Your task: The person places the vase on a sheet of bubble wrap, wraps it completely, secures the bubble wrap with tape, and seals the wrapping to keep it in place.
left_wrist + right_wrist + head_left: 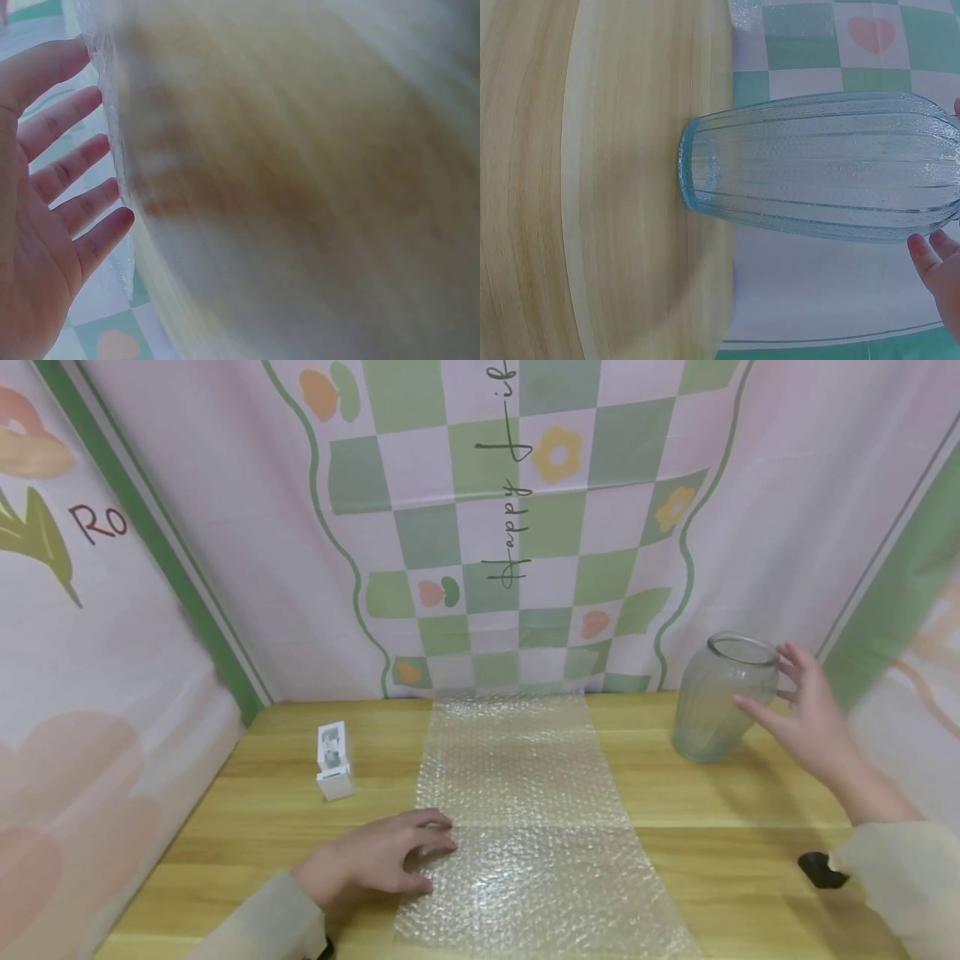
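Only the right wrist view sharpens the glass vase's (817, 165) ribs near the bench's (240, 835) far edge, right hand (813, 722) spread alongside, left hand (378, 853) spread at bubble wrap (525, 810).

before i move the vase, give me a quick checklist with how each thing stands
1. Ribbed glass vase mouth up: ok.
2. Right hand firm in its grip: cannot tell; thumb and fingers flank the vase's upper part.
3. Bubble wrap spread out on the wooden tabletop: ok.
4. Left hand clear of the wrap: not ok, fingertips reach its left edge.
5. Small white box off the wrap: ok.
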Tool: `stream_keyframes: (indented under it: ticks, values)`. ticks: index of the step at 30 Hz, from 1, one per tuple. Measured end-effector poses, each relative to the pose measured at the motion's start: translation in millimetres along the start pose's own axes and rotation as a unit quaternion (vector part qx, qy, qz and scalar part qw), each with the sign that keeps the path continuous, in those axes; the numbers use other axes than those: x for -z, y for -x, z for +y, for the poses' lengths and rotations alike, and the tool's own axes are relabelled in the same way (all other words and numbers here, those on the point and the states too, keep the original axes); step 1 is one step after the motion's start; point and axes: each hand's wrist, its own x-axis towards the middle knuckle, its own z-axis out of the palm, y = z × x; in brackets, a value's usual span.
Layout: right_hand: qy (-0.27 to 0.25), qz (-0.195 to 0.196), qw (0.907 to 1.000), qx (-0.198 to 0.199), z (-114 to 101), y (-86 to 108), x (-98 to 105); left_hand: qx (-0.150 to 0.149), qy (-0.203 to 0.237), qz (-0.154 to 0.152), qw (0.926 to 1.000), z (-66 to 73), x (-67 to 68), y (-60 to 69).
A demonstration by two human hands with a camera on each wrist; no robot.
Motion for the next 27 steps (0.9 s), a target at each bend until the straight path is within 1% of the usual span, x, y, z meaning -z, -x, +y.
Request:
stream_keyframes:
  ticks: [5,13,21,24,27]
  values:
    - [-0.022,-0.007,0.9987,-0.045,1.0,-5.0,-3.6,0.002,0.005,-0.001,1.0,1.5,1.3,0.2]
    - [-0.053,-0.018,0.995,-0.084,3.0,-11.1,-9.6,0.005,0.01,-0.005,0.9999,2.8,2.4,1.0]
    - [-0.05,0.003,0.9925,-0.111,14.4,-16.7,-20.7,0.009,0.008,-0.004,0.9999,2.2,1.7,1.0]
    - [-0.06,0.006,0.99,-0.127,15.3,-18.6,-24.0,0.01,0.008,-0.005,0.9999,2.3,1.7,0.7]
    - [-0.075,0.007,0.9881,-0.134,17.3,-20.2,-27.2,0.01,0.01,-0.004,0.9999,2.0,1.1,0.4]
